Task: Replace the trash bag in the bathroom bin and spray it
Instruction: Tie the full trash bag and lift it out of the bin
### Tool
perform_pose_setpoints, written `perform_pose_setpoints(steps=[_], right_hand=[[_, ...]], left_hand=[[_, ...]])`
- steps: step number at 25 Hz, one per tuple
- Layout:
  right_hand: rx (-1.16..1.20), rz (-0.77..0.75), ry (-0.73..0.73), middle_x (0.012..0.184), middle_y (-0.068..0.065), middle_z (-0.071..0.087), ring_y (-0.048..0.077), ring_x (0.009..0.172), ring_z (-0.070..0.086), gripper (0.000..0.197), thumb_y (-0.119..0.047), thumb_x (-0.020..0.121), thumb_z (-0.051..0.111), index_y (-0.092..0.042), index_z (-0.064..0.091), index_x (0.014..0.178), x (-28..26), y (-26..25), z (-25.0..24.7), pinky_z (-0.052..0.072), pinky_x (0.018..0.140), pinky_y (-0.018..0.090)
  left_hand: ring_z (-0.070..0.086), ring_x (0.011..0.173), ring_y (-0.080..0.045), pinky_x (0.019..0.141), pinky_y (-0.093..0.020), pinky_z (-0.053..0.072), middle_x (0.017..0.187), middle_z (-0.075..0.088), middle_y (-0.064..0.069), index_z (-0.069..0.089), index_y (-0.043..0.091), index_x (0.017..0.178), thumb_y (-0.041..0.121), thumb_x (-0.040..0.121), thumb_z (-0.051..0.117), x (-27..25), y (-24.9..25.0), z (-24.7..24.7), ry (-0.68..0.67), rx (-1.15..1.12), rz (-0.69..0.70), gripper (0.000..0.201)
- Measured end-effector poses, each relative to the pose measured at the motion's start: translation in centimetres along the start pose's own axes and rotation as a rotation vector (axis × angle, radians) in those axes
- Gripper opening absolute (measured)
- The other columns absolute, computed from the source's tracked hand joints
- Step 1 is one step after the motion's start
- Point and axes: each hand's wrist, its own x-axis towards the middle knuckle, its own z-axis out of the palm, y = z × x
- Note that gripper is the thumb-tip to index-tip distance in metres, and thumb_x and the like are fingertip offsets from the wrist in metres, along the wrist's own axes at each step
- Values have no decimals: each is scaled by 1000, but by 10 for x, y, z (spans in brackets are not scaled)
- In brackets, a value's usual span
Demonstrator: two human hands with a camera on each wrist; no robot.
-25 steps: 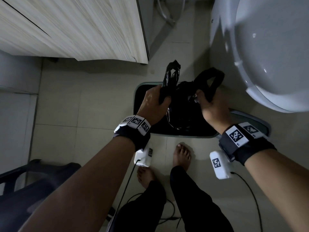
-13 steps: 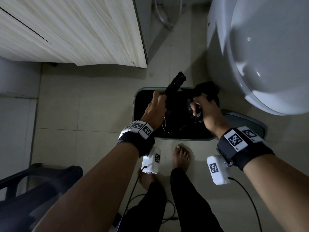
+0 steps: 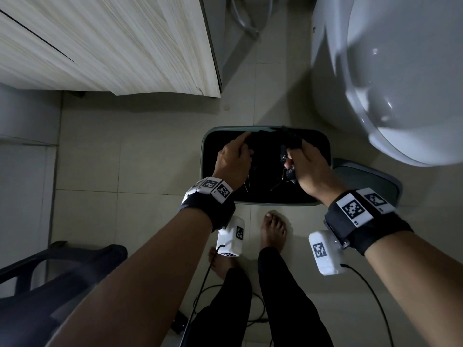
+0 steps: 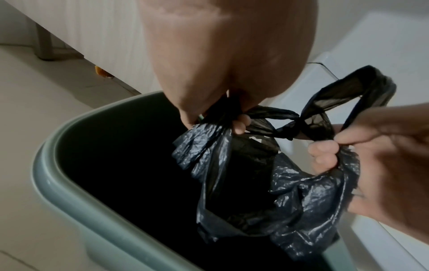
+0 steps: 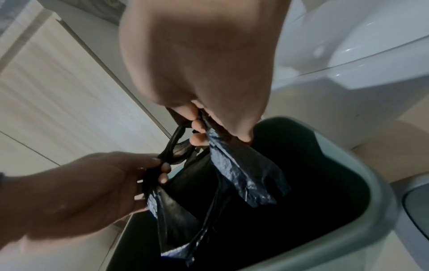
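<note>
A grey-green bin (image 3: 207,156) stands open on the floor in front of my bare feet. Both hands hold a crumpled black trash bag (image 3: 271,137) over its mouth. My left hand (image 3: 235,156) grips one bunched side of the bag (image 4: 290,201), fingers curled round the plastic. My right hand (image 3: 304,164) pinches the other side, and a knotted handle loop (image 4: 362,86) sticks up between the hands. In the right wrist view the bag (image 5: 243,176) hangs down into the dark bin (image 5: 373,192) below my right hand (image 5: 202,126). No spray bottle is in view.
The bin's lid (image 3: 370,182) lies on the floor just right of the bin. A white toilet (image 3: 400,76) crowds the right side. A light wood cabinet (image 3: 112,46) stands at the back left, and a dark chair (image 3: 50,284) sits at the lower left. Cables trail by my feet.
Both hands have moved down and forward with the bag, from above the bin to its mouth. The bag's handle loops, which stood high, now lie low by the far rim.
</note>
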Motion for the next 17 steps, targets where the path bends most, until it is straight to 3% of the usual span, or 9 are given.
perform_pose_setpoints(steps=[2, 3, 6, 8, 11, 13, 16, 17], right_hand=[[-14, -28, 12, 74, -1, 56, 6, 59, 51, 44, 5, 100, 30, -15, 57, 127, -1, 2, 0, 42, 54, 17], [9, -28, 27, 79, 2, 61, 9, 62, 56, 39, 8, 99, 33, -11, 51, 128, -1, 4, 1, 44, 55, 18], [0, 3, 89, 78, 1, 70, 17, 67, 70, 16, -1, 98, 47, -16, 45, 104, -3, 7, 3, 51, 51, 26], [-20, 2, 89, 71, 4, 69, 18, 67, 74, 10, -1, 95, 54, -11, 56, 98, -3, 6, 5, 55, 53, 30], [-35, -24, 92, 75, 9, 72, 18, 66, 74, 7, -1, 87, 69, -1, 71, 94, 0, 2, 9, 57, 62, 33], [-26, -8, 147, 70, 7, 73, 16, 62, 73, 8, -2, 82, 75, -2, 74, 90, 5, -1, 14, 57, 57, 30], [-27, 0, 264, 60, -1, 71, 16, 56, 71, 10, -4, 75, 81, -8, 74, 81, 16, -5, 20, 57, 54, 28], [-66, -17, 267, 61, 0, 71, 15, 55, 70, 10, -6, 74, 82, -9, 74, 80, 20, -5, 22, 57, 54, 27]], left_hand=[[63, 69, 12, 67, -8, 45, 78, 68, 16, 60, 17, 125, 15, 98, 51, -1, -2, -1, 84, -5, 41, 28], [61, 66, 16, 63, -3, 41, 75, 68, 17, 61, 15, 117, 14, 96, 56, -1, -3, -1, 113, -16, 46, 22], [65, 67, 12, 63, -4, 46, 72, 72, 14, 69, 22, 102, 17, 89, 66, -2, -3, -1, 132, -42, 11, 14], [65, 68, 11, 66, -4, 46, 74, 73, 13, 75, 27, 99, 19, 87, 69, -1, -4, -2, 125, -47, -3, 16], [62, 73, 8, 63, 3, 40, 84, 72, 11, 77, 26, 105, 18, 87, 70, -1, -6, -1, 57, 13, 7, 21], [62, 74, -3, 62, -2, 41, 81, 71, 10, 77, 26, 104, 23, 89, 68, 1, -10, 1, -7, 25, -29, 18], [72, 83, -14, 81, -28, 57, 84, 77, 5, 77, 30, 94, 34, 81, 69, 2, -11, 2, -86, -156, -37, 15], [72, 85, -13, 85, -30, 57, 86, 77, 5, 78, 30, 90, 32, 79, 72, 2, -10, 1, -101, -236, -37, 13]])
